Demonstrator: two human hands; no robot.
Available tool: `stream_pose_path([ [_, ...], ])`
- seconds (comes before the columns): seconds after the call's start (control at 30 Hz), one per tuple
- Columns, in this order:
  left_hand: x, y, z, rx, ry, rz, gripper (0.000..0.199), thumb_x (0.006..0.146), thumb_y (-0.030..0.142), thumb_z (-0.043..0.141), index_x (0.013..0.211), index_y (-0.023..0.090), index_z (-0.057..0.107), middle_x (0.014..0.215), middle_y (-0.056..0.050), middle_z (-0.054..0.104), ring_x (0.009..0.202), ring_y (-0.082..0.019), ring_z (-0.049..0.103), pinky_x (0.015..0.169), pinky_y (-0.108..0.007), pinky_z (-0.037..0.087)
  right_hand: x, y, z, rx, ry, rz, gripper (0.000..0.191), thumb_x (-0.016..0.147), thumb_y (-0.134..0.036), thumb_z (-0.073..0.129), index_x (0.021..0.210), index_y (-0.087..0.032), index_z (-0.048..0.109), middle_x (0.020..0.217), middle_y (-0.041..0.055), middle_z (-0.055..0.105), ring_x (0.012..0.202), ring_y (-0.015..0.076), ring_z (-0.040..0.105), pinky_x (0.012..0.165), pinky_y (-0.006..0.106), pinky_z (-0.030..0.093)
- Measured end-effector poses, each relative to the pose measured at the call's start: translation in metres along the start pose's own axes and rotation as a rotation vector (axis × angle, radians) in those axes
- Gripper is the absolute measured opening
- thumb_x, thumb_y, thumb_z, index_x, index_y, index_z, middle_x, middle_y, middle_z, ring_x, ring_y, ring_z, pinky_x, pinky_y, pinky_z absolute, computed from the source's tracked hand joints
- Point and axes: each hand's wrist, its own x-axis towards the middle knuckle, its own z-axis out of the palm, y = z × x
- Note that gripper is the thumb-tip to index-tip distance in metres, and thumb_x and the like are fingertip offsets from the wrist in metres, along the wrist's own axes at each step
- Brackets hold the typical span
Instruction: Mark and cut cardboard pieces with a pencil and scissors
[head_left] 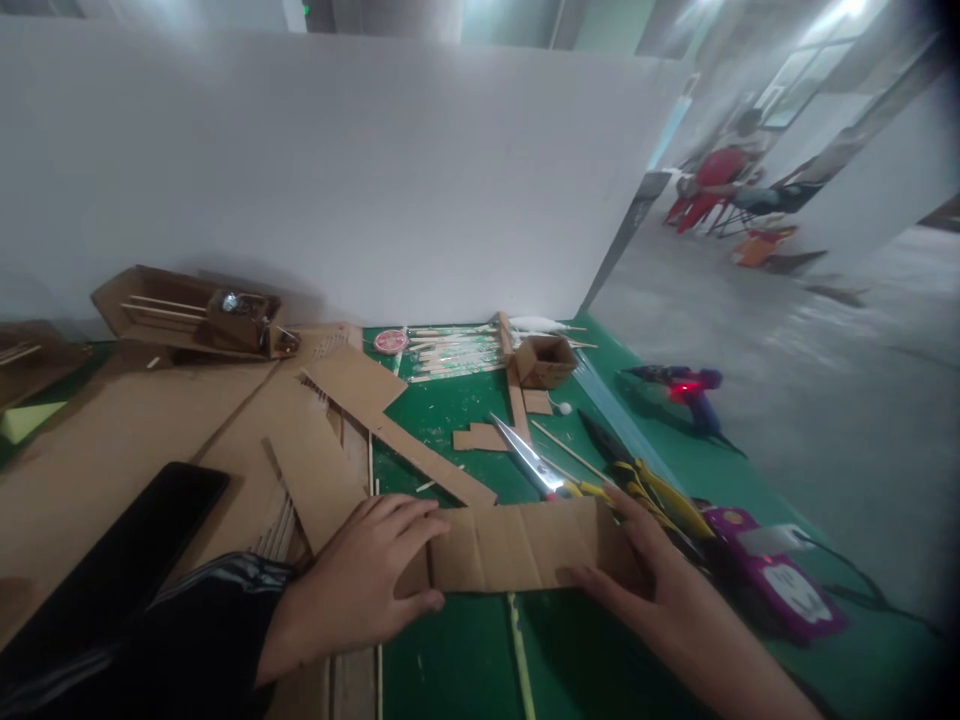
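A scored cardboard strip (517, 545) with several fold lines lies across the green mat (465, 650) in front of me. My left hand (360, 585) presses on its left end, thumb under the edge and fingers spread over the top. My right hand (645, 575) grips its right end between thumb and fingers. Yellow-handled scissors (540, 468) lie just behind the strip, blades pointing away to the left.
Cardboard sheets and offcuts (225, 440) cover the left side, with a black phone (120, 560) on them. A small open cardboard box (544, 360), wooden sticks (450, 352), a glue gun (682, 388) and a purple device (780, 575) lie around. A white wall stands behind.
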Motion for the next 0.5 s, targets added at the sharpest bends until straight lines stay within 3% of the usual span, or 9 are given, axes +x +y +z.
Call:
stream_pose_path([
  [0.1,-0.001,0.0,0.0,-0.024,0.007,-0.008,0.053,0.086,0.051,0.065,0.131,0.027,0.053,0.142,-0.006,0.053,0.129,-0.029,0.045,0.107,-0.045,0.038,0.005,-0.003,0.003,-0.136,0.067,-0.136,0.089,0.077,-0.054,0.067,0.15,-0.023,0.027,0.148,0.0151,0.044,0.129,0.0362,0.052,0.101,0.046,0.051],
  [0.2,0.0,0.002,0.0,-0.031,0.017,-0.005,0.05,0.086,0.048,0.066,0.128,0.025,0.054,0.14,-0.007,0.054,0.127,-0.029,0.046,0.106,-0.044,0.039,0.011,-0.009,0.006,-0.272,0.107,-0.255,0.082,0.077,-0.046,0.069,0.148,-0.027,0.033,0.148,0.0138,0.04,0.129,0.0352,0.049,0.103,0.047,0.048],
  [0.33,0.001,0.005,-0.001,-0.014,0.054,-0.017,0.045,0.085,0.041,0.066,0.125,0.024,0.055,0.136,-0.008,0.056,0.125,-0.029,0.047,0.104,-0.044,0.04,0.018,-0.027,0.013,-0.492,0.184,-0.334,0.084,0.069,-0.04,0.078,0.144,-0.027,0.04,0.154,0.0154,0.035,0.141,0.0426,0.031,0.109,0.061,0.034],
  [0.43,0.001,0.006,0.0,-0.009,0.069,-0.008,0.046,0.084,0.042,0.066,0.125,0.024,0.054,0.134,-0.008,0.056,0.123,-0.031,0.047,0.104,-0.045,0.039,0.023,-0.049,0.021,-0.54,0.095,-0.495,0.08,0.073,-0.04,0.076,0.144,-0.029,0.041,0.159,0.0104,0.031,0.147,0.0389,0.019,0.113,0.061,0.024],
  [0.5,0.001,0.004,0.001,-0.019,0.07,-0.001,0.045,0.086,0.045,0.065,0.124,0.024,0.054,0.134,-0.009,0.057,0.123,-0.031,0.048,0.104,-0.045,0.039,0.028,-0.063,0.027,-0.526,-0.015,-0.612,0.077,0.074,-0.038,0.076,0.143,-0.03,0.043,0.158,0.0077,0.036,0.147,0.0359,0.02,0.116,0.061,0.018],
])
